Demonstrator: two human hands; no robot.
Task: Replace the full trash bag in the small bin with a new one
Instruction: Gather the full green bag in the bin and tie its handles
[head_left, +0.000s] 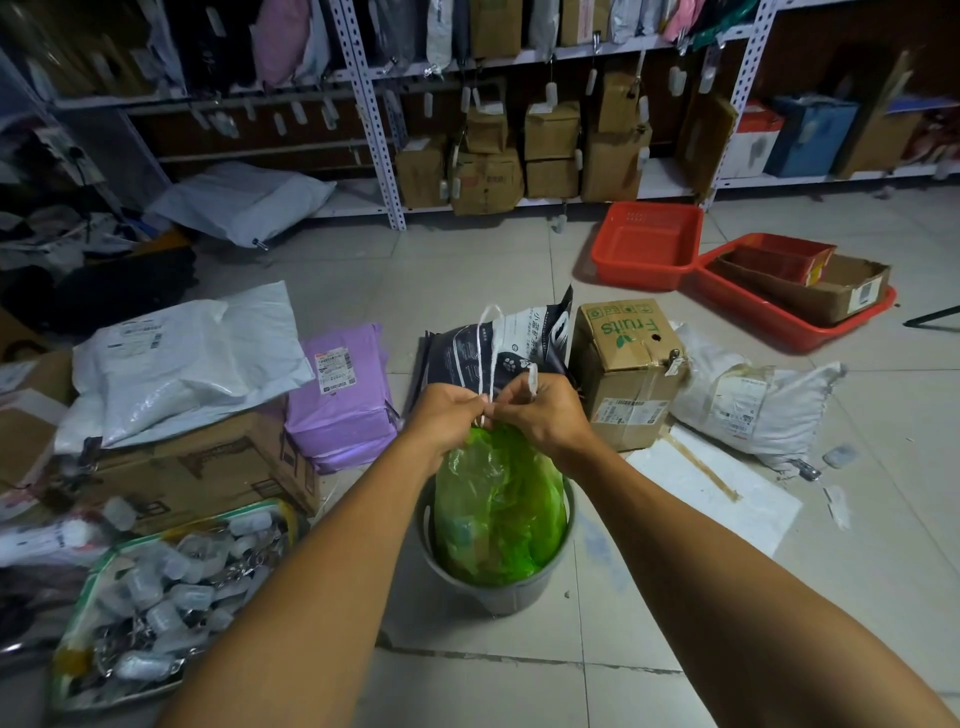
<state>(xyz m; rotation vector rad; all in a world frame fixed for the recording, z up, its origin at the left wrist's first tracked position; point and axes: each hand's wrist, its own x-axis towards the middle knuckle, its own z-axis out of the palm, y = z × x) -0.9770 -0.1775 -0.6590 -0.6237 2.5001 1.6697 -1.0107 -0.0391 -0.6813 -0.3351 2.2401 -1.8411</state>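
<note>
from the head view, your left hand (448, 410) and right hand (545, 415) meet just above the green trash bag (498, 509), both pinched shut on the white drawstring (491, 353) at the bag's gathered neck. one loop of the string stands up between your hands, and a short end pokes up past your right fingers (535, 384). your fingertips are curled away from you, so you cannot see how the string runs between them or whether a knot sits there.

the bag is full and stands in the small grey bin (498, 587) on the tiled floor (675, 597). the bag hides most of the bin's inside; only the rim, a side slot and the lower wall show. what the bag holds is a blur of pale shapes through the plastic.

behind your hands a dark printed bag (498, 343) is partly covered by them. a fruits box (628, 364) sits just right of it, a purple parcel (337, 395) to the left. the red baskets (649, 244) lie well apart, near the shelves (374, 130). the far shelves are dim and hard to read.
</note>
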